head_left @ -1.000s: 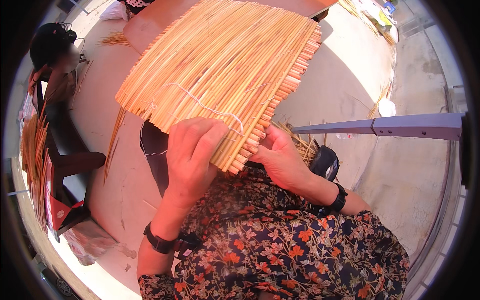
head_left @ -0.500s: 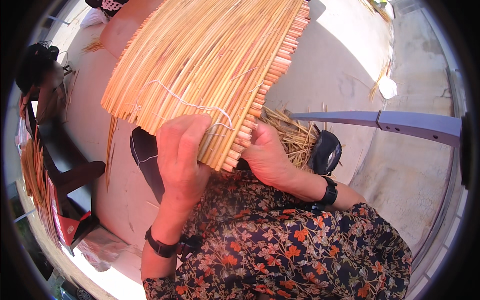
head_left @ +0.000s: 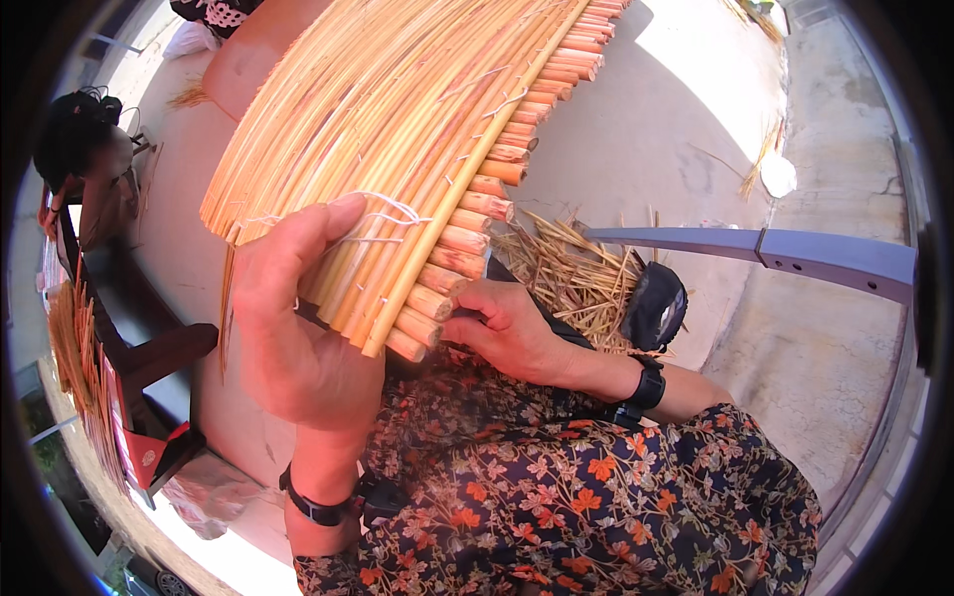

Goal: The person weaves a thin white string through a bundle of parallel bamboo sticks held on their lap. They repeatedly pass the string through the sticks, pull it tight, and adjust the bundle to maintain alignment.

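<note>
A stitched mat of straw-coloured reed stalks [head_left: 368,129] slants up and away in front of me. Thicker cut stalk ends stick out along its right edge. White thread [head_left: 396,206] loops over the near corner, and short stitches run up beside that edge. My left hand [head_left: 298,318] grips the near-left part of the mat, thumb on top and fingers underneath. Just below the stalk ends, my right hand [head_left: 522,333] has its fingers curled in; their tips are partly hidden behind the mat, so what they hold does not show.
Loose straw pieces [head_left: 571,283] lie beyond my right hand, beside a black shoe [head_left: 656,308]. A grey metal bar [head_left: 755,243] crosses from the right. Another person [head_left: 89,149] is at the far left, near a dark bench [head_left: 134,308] with reed bundles [head_left: 75,348].
The mat's near edge has tilted, showing more of the thick stalk ends. My left hand has shifted left and turned its palm up; my right hand has moved slightly down from the edge.
</note>
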### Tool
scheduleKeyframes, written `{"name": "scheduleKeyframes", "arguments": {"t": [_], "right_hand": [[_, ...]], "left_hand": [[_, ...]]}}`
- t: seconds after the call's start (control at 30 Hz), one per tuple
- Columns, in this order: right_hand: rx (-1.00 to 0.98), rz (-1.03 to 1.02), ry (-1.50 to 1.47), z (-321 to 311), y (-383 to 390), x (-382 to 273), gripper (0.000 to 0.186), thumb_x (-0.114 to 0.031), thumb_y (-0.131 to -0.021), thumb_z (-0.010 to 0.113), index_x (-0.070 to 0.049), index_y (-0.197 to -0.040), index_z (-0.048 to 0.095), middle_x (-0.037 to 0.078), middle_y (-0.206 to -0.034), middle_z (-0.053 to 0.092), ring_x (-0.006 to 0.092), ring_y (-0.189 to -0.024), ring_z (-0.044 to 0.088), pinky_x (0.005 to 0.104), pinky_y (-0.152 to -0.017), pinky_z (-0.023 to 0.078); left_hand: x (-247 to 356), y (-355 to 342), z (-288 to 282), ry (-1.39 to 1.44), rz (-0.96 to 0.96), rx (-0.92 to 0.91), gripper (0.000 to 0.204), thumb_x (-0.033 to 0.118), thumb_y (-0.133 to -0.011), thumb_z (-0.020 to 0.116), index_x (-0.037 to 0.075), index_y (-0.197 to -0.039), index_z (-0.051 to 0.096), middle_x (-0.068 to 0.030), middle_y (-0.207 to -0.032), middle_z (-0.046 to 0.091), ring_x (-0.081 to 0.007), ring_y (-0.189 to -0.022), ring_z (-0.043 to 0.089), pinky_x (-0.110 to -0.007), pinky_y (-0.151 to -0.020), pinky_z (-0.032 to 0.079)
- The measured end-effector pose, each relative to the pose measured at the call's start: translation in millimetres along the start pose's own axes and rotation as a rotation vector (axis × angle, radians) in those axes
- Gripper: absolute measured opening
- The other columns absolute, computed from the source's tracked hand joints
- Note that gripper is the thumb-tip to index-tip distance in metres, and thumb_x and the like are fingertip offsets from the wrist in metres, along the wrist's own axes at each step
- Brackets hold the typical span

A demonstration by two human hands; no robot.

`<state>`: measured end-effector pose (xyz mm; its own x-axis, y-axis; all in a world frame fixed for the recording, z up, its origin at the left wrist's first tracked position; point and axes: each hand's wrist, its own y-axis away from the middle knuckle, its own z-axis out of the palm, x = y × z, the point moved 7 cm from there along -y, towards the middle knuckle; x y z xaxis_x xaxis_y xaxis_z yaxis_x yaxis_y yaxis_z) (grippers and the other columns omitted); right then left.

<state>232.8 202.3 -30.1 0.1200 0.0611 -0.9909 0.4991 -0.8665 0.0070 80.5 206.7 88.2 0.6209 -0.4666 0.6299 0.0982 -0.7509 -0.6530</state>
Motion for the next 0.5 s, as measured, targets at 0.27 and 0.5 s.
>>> {"name": "scheduleKeyframes", "arguments": {"t": [0.27,0.5], "right_hand": [[0.441,-0.057,-0.854,-77.9,9.0,26.4,0.005,-0.008,-0.098,0.067,-0.006,-0.102,0.065,0.007,-0.108,0.064,0.0160,-0.091,0.063,0.0418,-0.094,0.054],[0.312,0.149,-1.604,-67.5,-7.0,24.5,0.012,-0.019,-0.105,0.058,-0.008,-0.106,0.063,0.003,-0.107,0.065,0.0098,-0.076,0.058,0.0266,-0.064,0.053]], "left_hand": [[0.4,-0.6,-8.8,-0.184,0.081,-0.118,0.052,0.001,-0.084,0.080,-0.004,-0.128,0.053,-0.0174,-0.118,0.067,-0.0258,-0.109,0.067,-0.039,-0.100,0.053],[-15.9,34.8,1.3,-0.239,0.174,-0.162,0.047,0.000,-0.075,0.078,0.000,-0.119,0.063,-0.0141,-0.106,0.071,-0.0315,-0.098,0.067,-0.041,-0.088,0.055]]}}
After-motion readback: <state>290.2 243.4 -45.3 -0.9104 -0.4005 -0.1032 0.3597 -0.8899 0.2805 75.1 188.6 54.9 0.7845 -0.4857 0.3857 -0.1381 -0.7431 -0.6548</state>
